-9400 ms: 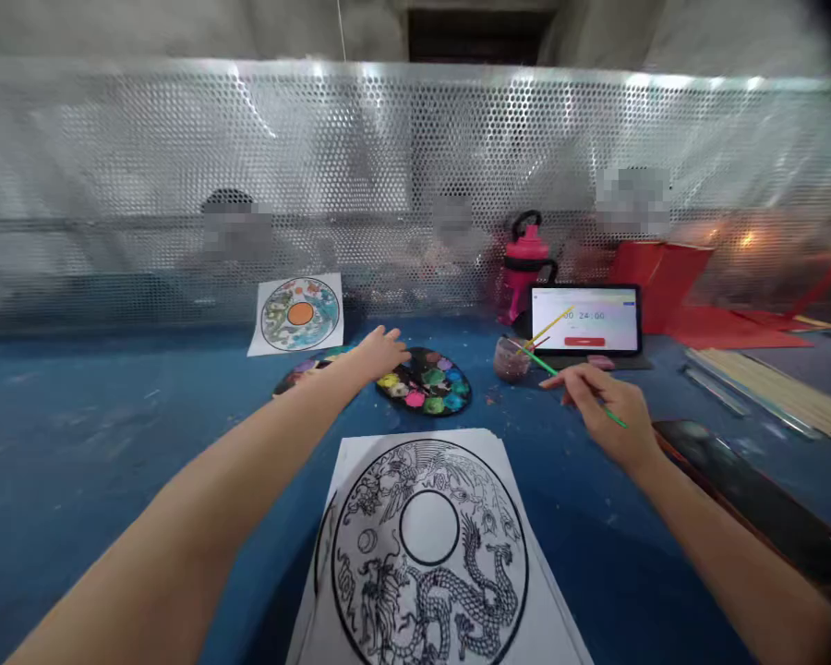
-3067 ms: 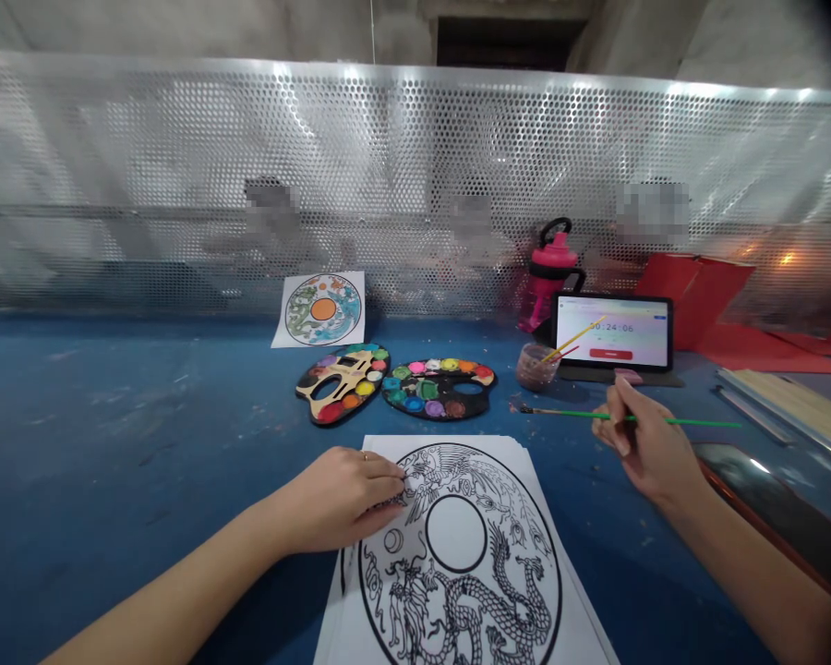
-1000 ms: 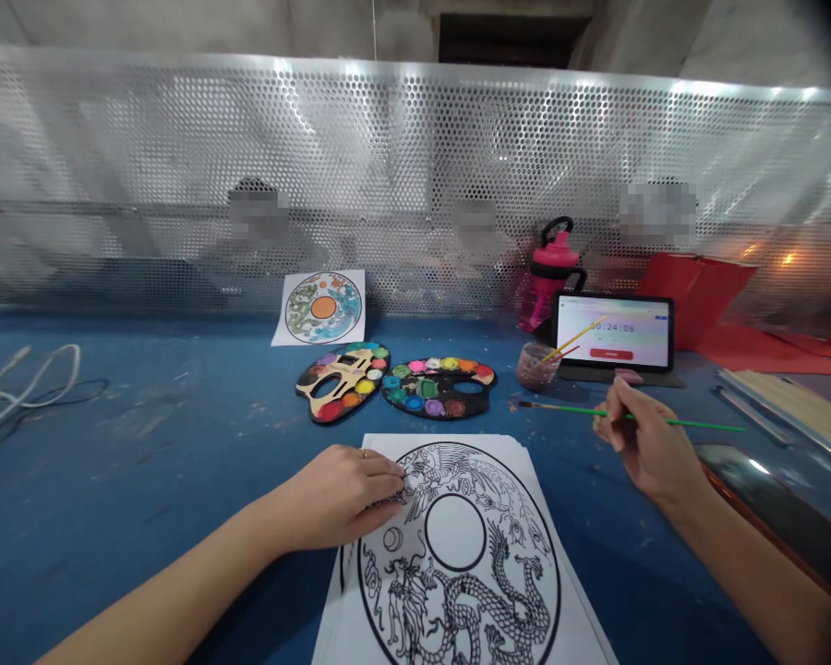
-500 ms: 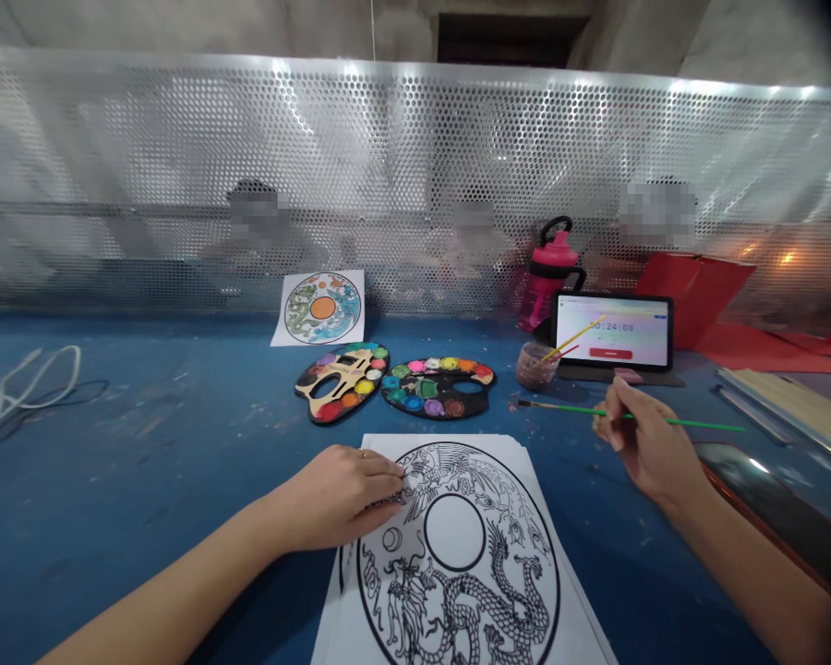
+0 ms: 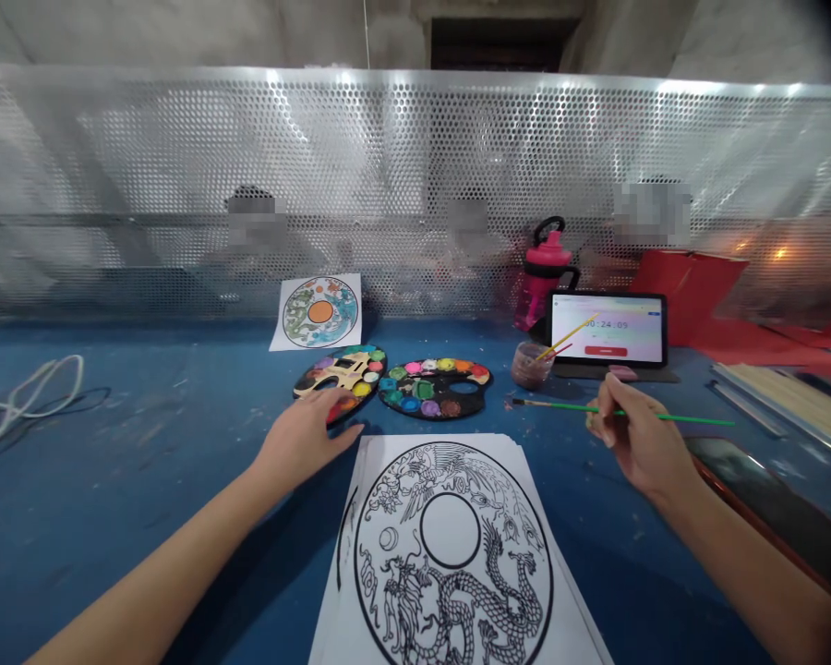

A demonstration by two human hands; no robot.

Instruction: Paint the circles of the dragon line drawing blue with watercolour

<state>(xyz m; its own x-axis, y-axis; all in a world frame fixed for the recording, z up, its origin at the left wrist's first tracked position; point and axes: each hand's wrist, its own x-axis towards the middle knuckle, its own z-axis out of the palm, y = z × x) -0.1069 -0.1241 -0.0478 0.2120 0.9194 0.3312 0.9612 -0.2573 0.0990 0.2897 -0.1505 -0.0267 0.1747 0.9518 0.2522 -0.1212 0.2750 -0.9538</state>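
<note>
My left hand [image 5: 308,436] rests with spread fingers at the lower edge of a wooden paint palette [image 5: 339,372], holding nothing. A second, black palette [image 5: 435,389] of round watercolour pans lies to its right. Below them lies a stack of paper with an uncoloured dragon-and-phoenix line drawing [image 5: 450,554], which neither hand touches. My right hand [image 5: 637,436] pinches a green-handled paintbrush [image 5: 655,416] level above the blue tabletop [image 5: 145,517], right of the drawing. The brush tip points left, toward a small glass cup [image 5: 532,366] holding more brushes.
A coloured reference print [image 5: 319,312] lies beyond the palettes. Further right stand a tablet showing a timer [image 5: 606,329] and a pink bottle [image 5: 547,277]. A dark phone [image 5: 754,499] lies right. A perforated metal screen [image 5: 415,185] has blurred people behind it.
My left hand has moved off the drawing, up and left to the wooden palette, and the sheet's upper left now shows. The right hand still holds the brush.
</note>
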